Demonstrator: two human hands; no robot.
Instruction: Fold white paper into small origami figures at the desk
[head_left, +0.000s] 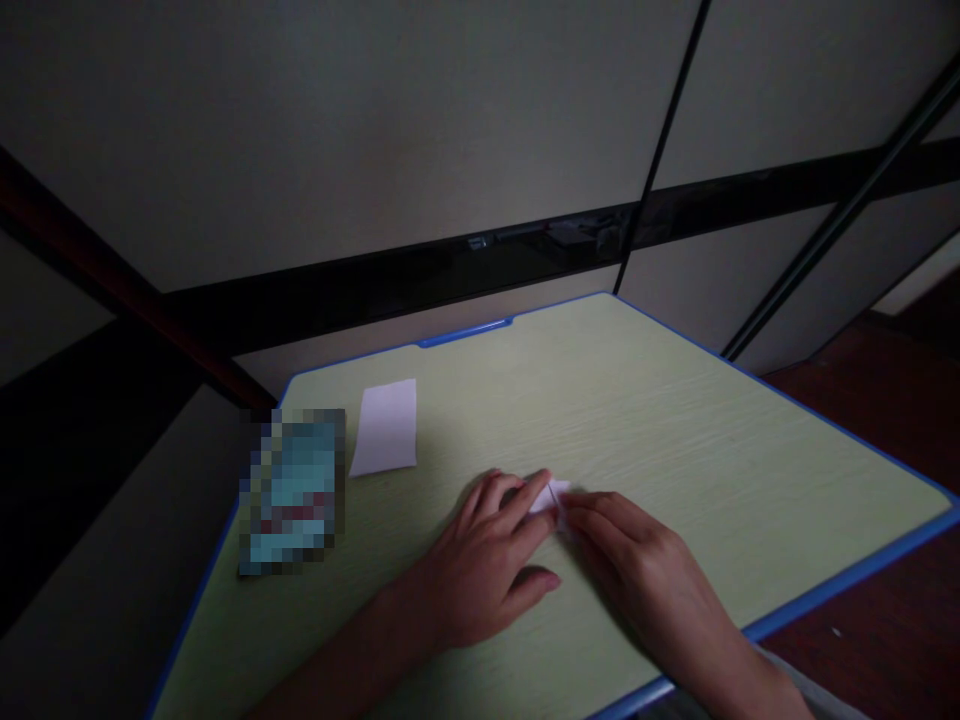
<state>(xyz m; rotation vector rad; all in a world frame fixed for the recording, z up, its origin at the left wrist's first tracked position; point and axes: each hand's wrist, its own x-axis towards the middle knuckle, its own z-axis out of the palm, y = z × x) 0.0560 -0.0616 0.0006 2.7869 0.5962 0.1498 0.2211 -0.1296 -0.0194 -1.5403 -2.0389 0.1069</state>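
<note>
A small folded white paper [550, 497] lies on the pale green desk [675, 430] near its middle. My left hand [487, 560] rests flat on the desk with its fingers stretched out, fingertips pressing the paper's left side. My right hand [637, 570] lies beside it, fingers extended, with the fingertips on the paper's right side. Most of the paper is hidden under my fingers.
A flat white sheet of paper [385, 427] lies at the desk's far left. A blurred blue-green rectangular object [292, 490] sits at the left edge. The desk has a blue rim [840, 585]. Wall panels with dark rails stand behind it.
</note>
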